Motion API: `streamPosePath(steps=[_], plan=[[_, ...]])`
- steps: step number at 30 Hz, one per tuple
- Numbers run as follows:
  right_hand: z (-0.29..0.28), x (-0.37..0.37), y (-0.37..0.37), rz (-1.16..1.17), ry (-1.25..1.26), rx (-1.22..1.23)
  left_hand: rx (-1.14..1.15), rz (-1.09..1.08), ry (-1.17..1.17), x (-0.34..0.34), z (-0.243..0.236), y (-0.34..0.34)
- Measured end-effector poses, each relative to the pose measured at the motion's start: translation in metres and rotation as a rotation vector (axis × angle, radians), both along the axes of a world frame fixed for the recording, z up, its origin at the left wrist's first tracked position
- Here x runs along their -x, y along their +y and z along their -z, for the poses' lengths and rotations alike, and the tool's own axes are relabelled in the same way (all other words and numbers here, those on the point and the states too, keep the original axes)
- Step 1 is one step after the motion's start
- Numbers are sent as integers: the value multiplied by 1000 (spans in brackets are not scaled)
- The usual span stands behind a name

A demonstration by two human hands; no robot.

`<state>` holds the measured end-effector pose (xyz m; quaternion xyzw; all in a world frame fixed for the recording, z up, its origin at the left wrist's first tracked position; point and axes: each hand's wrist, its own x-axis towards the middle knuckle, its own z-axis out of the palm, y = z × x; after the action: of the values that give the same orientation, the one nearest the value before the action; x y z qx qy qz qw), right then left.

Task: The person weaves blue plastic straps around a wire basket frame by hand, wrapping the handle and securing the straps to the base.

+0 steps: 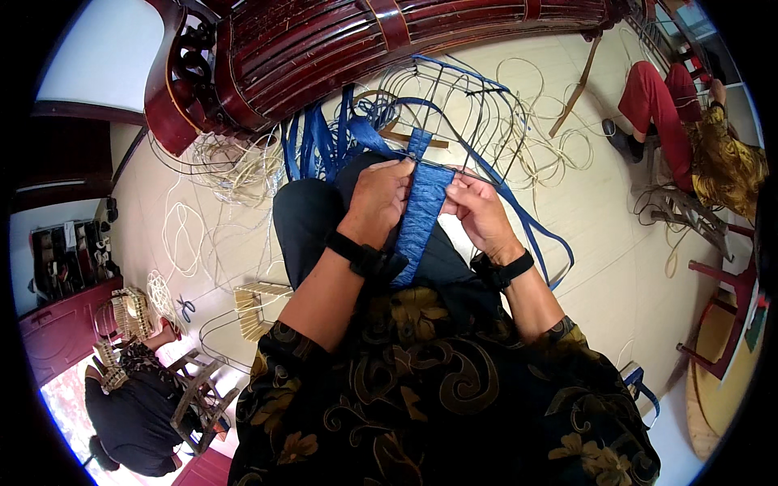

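Note:
A tapering panel woven from blue strips (426, 202) lies over my lap, upon a thin dark wire frame (486, 91) that reaches out ahead of my knees. My left hand (378, 198) is closed at the panel's left edge, thumb and fingers pinching near the upper end of the dense weave. Opposite it, my right hand (481, 214) pinches the right edge, fingertips partly behind the panel. A loose blue strip (531, 223) loops out past my right hand. More blue strips (320, 146) hang in a bunch beyond my left knee. Both wrists wear black bands.
A dark red wooden bench (316, 57) spans the far side. Tangled pale cord (235, 166) lies on the tiled floor. Blue-handled scissors (186, 309) and a partly woven tan frame (253, 312) are at left. One person (134, 413) sits lower left, another (725, 162) at right.

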<state>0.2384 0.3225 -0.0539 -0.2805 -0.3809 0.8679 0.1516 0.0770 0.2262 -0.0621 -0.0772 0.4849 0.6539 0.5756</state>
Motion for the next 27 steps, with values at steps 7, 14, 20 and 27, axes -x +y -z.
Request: streamPosePath(steps=[7, 14, 20, 27], plan=[[18, 16, 24, -178, 136, 73, 143, 119, 1, 5, -20, 5], [27, 31, 37, -384, 141, -89, 221, 172, 32, 7, -18, 7], [13, 41, 42, -475, 46, -429, 249, 167, 10, 8, -4, 7], [19, 48, 42, -470, 29, -670, 255, -76, 143, -11, -19, 8]])
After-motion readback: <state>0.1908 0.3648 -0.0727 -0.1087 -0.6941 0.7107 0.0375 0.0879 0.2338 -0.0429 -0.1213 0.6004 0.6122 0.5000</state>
